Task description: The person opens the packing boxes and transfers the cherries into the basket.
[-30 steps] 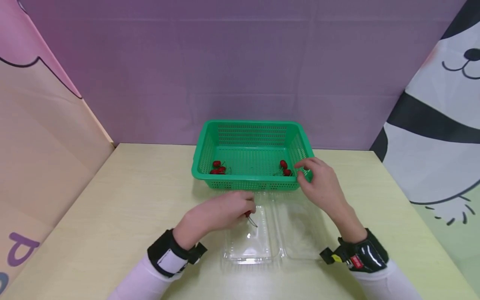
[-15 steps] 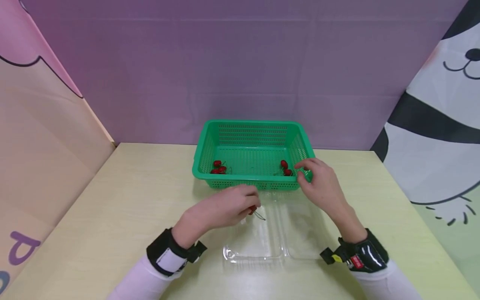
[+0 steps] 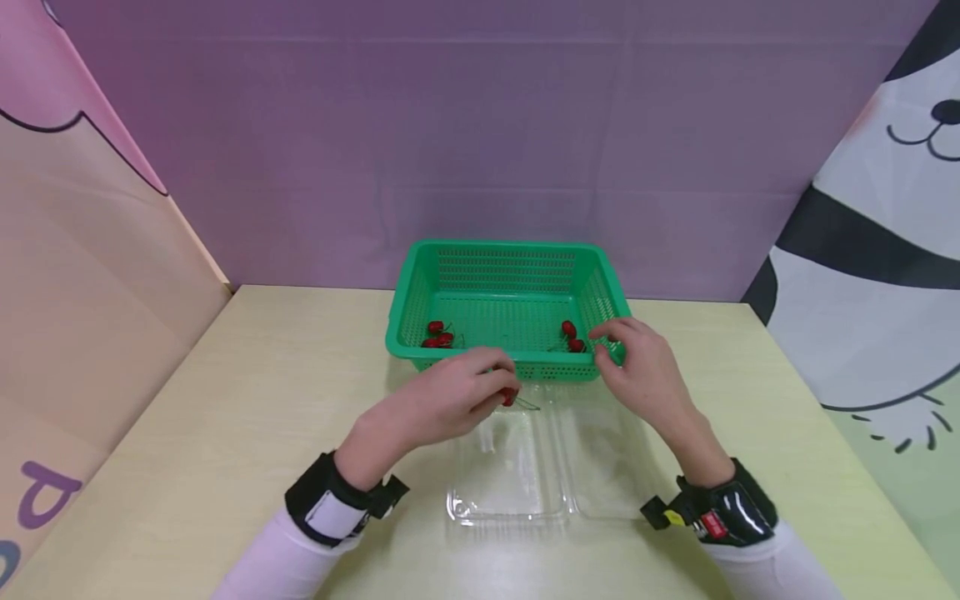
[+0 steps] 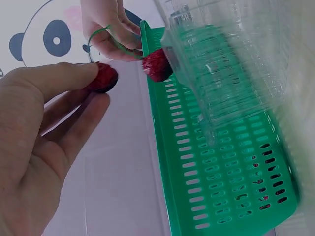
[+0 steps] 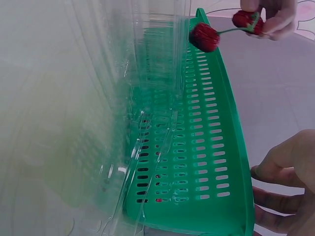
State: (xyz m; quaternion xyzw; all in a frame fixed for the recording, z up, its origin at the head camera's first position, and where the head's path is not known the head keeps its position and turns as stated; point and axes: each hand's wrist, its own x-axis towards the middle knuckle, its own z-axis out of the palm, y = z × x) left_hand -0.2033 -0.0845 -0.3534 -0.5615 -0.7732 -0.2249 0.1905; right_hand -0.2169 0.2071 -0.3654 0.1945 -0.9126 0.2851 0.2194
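Note:
My left hand [image 3: 450, 396] pinches a red cherry [image 4: 104, 78] between thumb and fingers, over the back of a clear plastic clamshell box [image 3: 510, 496] and close to the near side of a green basket [image 3: 495, 355]. A second cherry [image 5: 204, 37] hangs beside it, joined to it by a green stem [image 5: 233, 30]. My right hand [image 3: 647, 367] is at the basket's near right corner, its fingers bent and spread with a gap between thumb and forefinger, nothing between them. More cherries lie inside the basket, a cluster [image 3: 442, 338] at left and another [image 3: 572, 337] at right.
The clamshell box lies unfolded in two halves on the pale wooden table [image 3: 300, 375], in front of the basket. Behind the basket rises a purple cloth wall [image 3: 495, 125]. Printed panels stand at left and right, the right one with a panda [image 3: 885, 250].
My left hand has lifted away from the clamshell box and moved toward the basket, with the cherries in its fingers. The right hand stays where it was.

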